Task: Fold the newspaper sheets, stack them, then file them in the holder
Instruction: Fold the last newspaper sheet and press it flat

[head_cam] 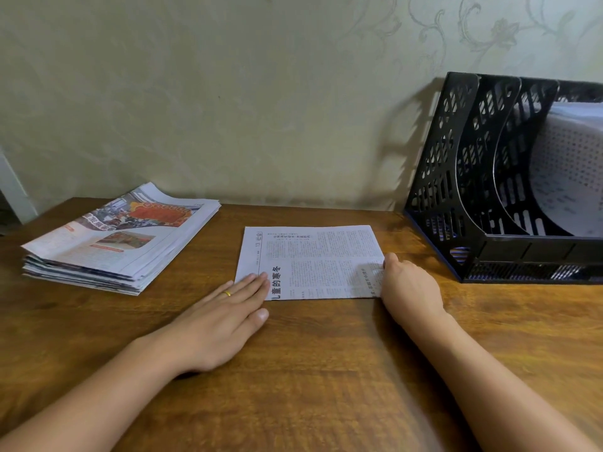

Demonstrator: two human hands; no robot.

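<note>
So the folded newspaper sheet (310, 261) lies flat mid-frame on the wooden table (293, 370), with the left hand (225, 318) laid flat, fingers straight, pressing its lower left corner. The right hand (409, 287) sits at the lower right corner, fingers tucked out of sight, so can't tell its grip. A newspaper stack (120, 239) sits left of centre, and the black mesh holder (483, 177) stands at right against the wall, paper already inside.

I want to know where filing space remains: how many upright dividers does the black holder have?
3 visible on the holder: the left outer wall, a second beside it, and a third further right, in front of white paper. More may lie beyond the frame edge.
</note>
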